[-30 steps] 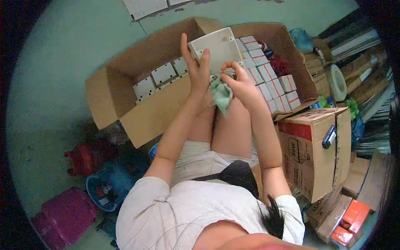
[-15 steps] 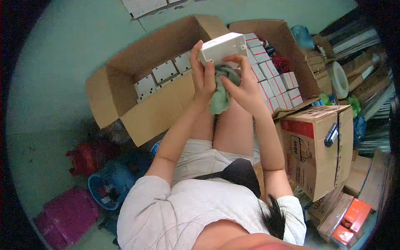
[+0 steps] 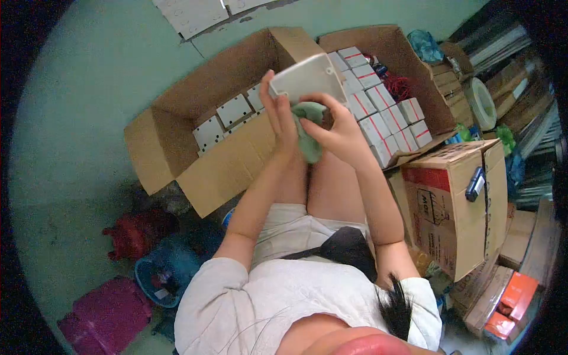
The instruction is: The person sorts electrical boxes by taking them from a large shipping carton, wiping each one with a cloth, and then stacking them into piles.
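Note:
A white plastic box, shaped like an electrical box with small screw lugs at its corners, is held up in front of me over my knees. My left hand grips its left side, fingers behind and along the edge. At the box's near side, my right hand pinches a crumpled green cloth between thumb and fingers. Part of the cloth hangs down between both hands. The right fingers reach over the box's lower edge, and their tips are partly hidden.
Behind the hands stands an open carton with white boxes inside. Another carton holds several red-striped small boxes. To the right, a closed carton carries a dark blue object. Blue and magenta plastic containers sit at left.
The white box has tipped and turned, showing more of its hollow inside. Both hands and the cloth have shifted slightly left in view. The whole view has also moved a little.

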Available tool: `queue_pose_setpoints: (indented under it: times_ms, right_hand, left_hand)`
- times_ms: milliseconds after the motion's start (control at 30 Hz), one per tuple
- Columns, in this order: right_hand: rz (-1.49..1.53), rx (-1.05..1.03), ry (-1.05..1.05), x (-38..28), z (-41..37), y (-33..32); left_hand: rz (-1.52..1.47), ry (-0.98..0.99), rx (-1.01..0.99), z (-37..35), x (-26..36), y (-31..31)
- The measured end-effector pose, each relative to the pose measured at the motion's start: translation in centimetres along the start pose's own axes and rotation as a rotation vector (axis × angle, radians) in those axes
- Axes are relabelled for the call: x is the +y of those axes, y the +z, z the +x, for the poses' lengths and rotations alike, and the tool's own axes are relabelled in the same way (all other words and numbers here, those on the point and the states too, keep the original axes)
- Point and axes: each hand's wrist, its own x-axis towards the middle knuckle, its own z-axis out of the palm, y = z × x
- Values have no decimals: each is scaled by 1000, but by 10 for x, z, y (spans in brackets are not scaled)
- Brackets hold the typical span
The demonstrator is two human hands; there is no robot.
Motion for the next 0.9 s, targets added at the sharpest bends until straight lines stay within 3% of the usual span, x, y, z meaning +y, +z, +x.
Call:
queue_pose_setpoints:
  times_ms: [67,133,233,300,367,433,500,567,600,700,800,867,900]
  right_hand:
    - [-19,-82,45,-4,-5,-13]
    - [-44,-173,81,-6,-3,-16]
    - [-148,18,69,3,2,-2]
    - [295,461,-16,8,9,10]
    - [324,539,-16,5,11,23]
    - [648,639,2,5,12,31]
    - [631,587,35,12,12,27]
    - [255,481,54,18,13,24]
    - [223,430,8,14,11,21]
    - [224,317,-102,12,7,15]
    - [204,184,-59,4,-5,10]
    - [246,227,-28,10,-2,10]
    - [292,268,3,13,-1,10]
  left_hand:
    - [211,84,27,6,-6,-7]
    - [156,37,-57,-3,0,-2]
    - [62,-16,-148,-14,1,4]
    - [65,-116,-180,-23,-5,5]
    - [96,-51,-134,-25,-15,9]
    - [183,-2,-148,-25,-15,7]
    - [160,-15,-158,-21,-18,3]
    - [133,-22,-174,-17,-19,2]
    - [94,-51,-158,-17,-17,3]
    - [85,-78,-139,-13,-12,5]
    - [69,-134,-125,-14,-18,4]
    - [24,-185,-119,-17,-23,2]
    - [153,-120,-164,-16,-13,4]
